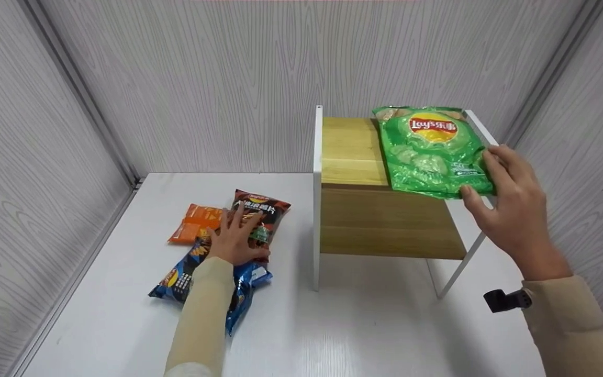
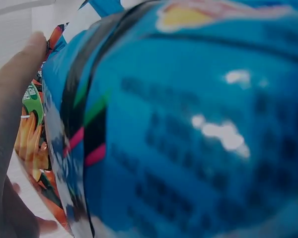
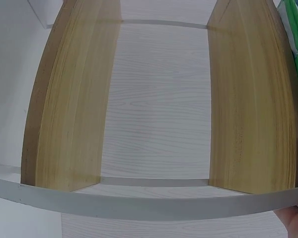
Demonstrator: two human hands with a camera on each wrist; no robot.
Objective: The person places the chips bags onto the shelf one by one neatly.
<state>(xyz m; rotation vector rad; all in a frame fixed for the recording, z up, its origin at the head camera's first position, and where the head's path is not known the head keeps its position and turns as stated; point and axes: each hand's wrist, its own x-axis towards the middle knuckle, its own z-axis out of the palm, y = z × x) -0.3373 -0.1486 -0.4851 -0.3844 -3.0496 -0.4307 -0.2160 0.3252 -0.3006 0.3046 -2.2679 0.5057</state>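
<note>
In the upper right of the head view, a glossy green plastic crisp bag [image 1: 432, 157] lies face up on the upper pale-wood board [image 1: 354, 144] of a white-framed shelf unit [image 1: 318, 209]. Its near edge hangs slightly past the board's front, and its right side reaches the frame's side rail; whether it laps over it I cannot tell. The right-hand grip [image 1: 518, 209] is at that near right corner, thumb apart from the fingers, both touching the bag; whether they pinch it is unclear.

The step in hand looks to be settling this bag. To do it well, I would ease it back and a little leftward until the overhang is gone, nudging the filled body with flat fingers, since tugging the thin edge may only crumple it. Light pressure should spare the contents.

In the left half, the left-hand grip [image 1: 233, 243] rests with fingers spread over a black-and-red crisp bag [image 1: 259, 204], beside a flat orange packet [image 1: 204, 220] and shiny blue-and-black packaging [image 1: 178, 280], one bag or two, on the white surface [image 1: 113, 293]. These overlap, so that palm should stay light; bearing down could slide or crush the heap.
</note>
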